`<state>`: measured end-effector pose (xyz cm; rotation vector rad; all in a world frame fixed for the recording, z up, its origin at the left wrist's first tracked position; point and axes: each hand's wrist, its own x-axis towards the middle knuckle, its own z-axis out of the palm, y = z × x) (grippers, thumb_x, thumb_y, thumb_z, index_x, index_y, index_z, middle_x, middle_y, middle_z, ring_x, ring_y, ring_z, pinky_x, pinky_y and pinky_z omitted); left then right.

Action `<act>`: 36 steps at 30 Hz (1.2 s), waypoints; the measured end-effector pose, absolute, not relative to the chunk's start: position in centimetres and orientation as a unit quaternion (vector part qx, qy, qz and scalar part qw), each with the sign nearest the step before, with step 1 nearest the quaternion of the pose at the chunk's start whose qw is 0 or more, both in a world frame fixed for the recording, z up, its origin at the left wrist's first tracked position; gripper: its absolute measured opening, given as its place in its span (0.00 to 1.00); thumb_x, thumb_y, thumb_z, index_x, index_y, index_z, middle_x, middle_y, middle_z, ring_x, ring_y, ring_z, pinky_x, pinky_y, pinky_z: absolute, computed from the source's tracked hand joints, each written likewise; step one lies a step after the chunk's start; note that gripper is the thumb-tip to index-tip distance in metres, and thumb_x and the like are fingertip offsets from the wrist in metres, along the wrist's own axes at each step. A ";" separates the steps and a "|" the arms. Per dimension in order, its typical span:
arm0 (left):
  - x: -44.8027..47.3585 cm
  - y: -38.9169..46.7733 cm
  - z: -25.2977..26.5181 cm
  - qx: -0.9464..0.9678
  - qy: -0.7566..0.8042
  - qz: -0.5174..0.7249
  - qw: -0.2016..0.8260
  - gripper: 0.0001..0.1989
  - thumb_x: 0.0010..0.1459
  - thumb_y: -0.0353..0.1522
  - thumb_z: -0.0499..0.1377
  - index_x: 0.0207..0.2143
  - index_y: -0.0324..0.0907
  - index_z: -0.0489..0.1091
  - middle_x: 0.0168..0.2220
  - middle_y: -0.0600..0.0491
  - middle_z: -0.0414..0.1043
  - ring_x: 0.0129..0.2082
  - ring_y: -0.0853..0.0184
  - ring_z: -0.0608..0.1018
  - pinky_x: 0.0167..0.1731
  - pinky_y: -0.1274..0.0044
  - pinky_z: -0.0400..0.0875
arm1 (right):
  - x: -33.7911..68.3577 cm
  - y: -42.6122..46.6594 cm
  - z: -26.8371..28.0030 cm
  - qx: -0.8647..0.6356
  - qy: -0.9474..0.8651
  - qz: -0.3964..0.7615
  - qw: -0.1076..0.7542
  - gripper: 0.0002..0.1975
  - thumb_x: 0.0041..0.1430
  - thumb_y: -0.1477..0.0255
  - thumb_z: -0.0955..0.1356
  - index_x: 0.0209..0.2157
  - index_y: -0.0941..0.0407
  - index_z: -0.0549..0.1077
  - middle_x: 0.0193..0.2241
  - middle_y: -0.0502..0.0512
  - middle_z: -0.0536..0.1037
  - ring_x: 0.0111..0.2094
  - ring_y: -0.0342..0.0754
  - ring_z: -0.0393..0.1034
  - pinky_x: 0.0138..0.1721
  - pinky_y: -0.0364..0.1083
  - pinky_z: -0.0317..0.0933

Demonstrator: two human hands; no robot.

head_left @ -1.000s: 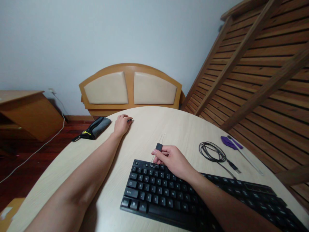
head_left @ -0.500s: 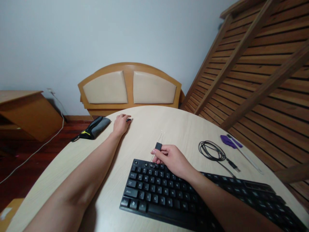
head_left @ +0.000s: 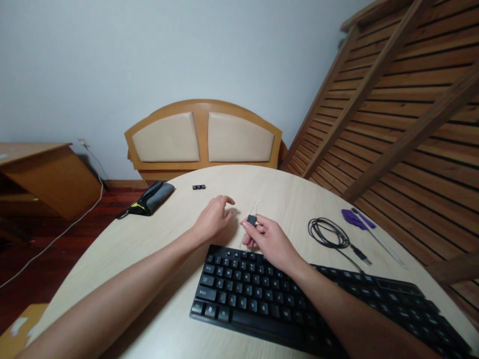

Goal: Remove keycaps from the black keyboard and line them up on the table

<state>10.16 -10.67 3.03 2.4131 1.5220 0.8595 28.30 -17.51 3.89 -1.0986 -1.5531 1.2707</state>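
Pinched between the thumb and fingers of my right hand [head_left: 271, 242] is a wire keycap puller [head_left: 252, 220] with a small black handle. Its thin wires stick out at both ends, above the back edge of a black keyboard [head_left: 258, 315]. My left hand [head_left: 214, 218] hovers over the table just left of the puller, fingers apart and holding nothing. Farther back on the tabletop, three small black keycaps [head_left: 199, 187] stand in a short row. My right forearm covers part of the keyboard's middle.
A coiled black USB cable [head_left: 329, 233] lies right of my right hand. Beyond it, a white-handled brush [head_left: 377, 238] rests across a purple cloth [head_left: 352, 217]. A grey and black pouch [head_left: 159, 197] sits at the round table's [head_left: 164, 239] left edge. Wooden slats [head_left: 411, 114] lean at the right.
My left hand has come back right and nearer from the keycaps, leaving them uncovered in a row. My right hand has moved the puller slightly right and away from the keys.
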 end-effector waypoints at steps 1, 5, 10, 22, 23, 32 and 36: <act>10.3 -12.1 2.9 0.806 0.506 0.290 0.096 0.12 0.57 0.26 0.55 0.45 0.40 0.67 0.43 0.48 0.74 0.44 0.60 0.76 0.45 0.70 0.71 | 28.4 -17.5 3.9 -0.437 -0.619 0.498 0.422 0.17 0.61 0.57 0.66 0.37 0.58 0.71 0.23 0.51 0.76 0.23 0.42 0.71 0.27 0.42 0.65; 10.1 -17.3 2.4 0.771 0.503 0.337 0.195 0.15 0.54 0.23 0.52 0.44 0.44 0.64 0.43 0.49 0.72 0.42 0.61 0.75 0.42 0.67 0.72 | 28.5 -17.3 3.8 -0.446 -0.620 0.478 0.434 0.16 0.62 0.58 0.66 0.35 0.58 0.69 0.22 0.52 0.77 0.22 0.42 0.70 0.27 0.42 0.65; 9.7 -21.0 2.4 0.780 0.481 0.330 0.228 0.11 0.57 0.27 0.55 0.43 0.44 0.64 0.43 0.48 0.71 0.44 0.58 0.73 0.46 0.62 0.68 | 28.5 -17.4 3.8 -0.455 -0.621 0.478 0.424 0.18 0.61 0.56 0.65 0.35 0.59 0.71 0.23 0.54 0.78 0.23 0.43 0.71 0.27 0.43 0.65; 9.8 -21.1 3.2 0.828 0.444 0.252 0.232 0.07 0.59 0.29 0.55 0.41 0.44 0.66 0.40 0.50 0.72 0.42 0.58 0.72 0.44 0.63 0.67 | 28.6 -17.9 4.3 -0.459 -0.657 0.442 0.403 0.17 0.62 0.57 0.65 0.33 0.57 0.72 0.23 0.52 0.76 0.25 0.44 0.71 0.29 0.43 0.66; 9.8 -21.1 3.2 0.827 0.443 0.252 0.236 0.07 0.60 0.30 0.55 0.41 0.44 0.66 0.40 0.50 0.72 0.42 0.58 0.72 0.44 0.63 0.67 | 28.6 -17.9 4.4 -0.459 -0.660 0.438 0.402 0.16 0.62 0.58 0.65 0.33 0.57 0.72 0.24 0.52 0.76 0.26 0.44 0.71 0.29 0.43 0.66; 9.7 -21.1 3.2 0.830 0.429 0.247 0.257 0.06 0.61 0.33 0.57 0.42 0.45 0.67 0.41 0.50 0.72 0.44 0.58 0.72 0.46 0.64 0.67 | 28.8 -18.1 4.1 -0.454 -0.689 0.413 0.385 0.15 0.64 0.59 0.64 0.34 0.56 0.73 0.24 0.51 0.76 0.27 0.44 0.71 0.29 0.43 0.64; 9.7 -21.1 3.2 0.830 0.428 0.249 0.257 0.06 0.61 0.32 0.57 0.41 0.45 0.67 0.41 0.50 0.72 0.43 0.58 0.73 0.46 0.64 0.68 | 28.8 -18.1 4.2 -0.455 -0.695 0.404 0.383 0.15 0.64 0.60 0.64 0.32 0.56 0.74 0.23 0.50 0.75 0.26 0.44 0.70 0.29 0.43 0.64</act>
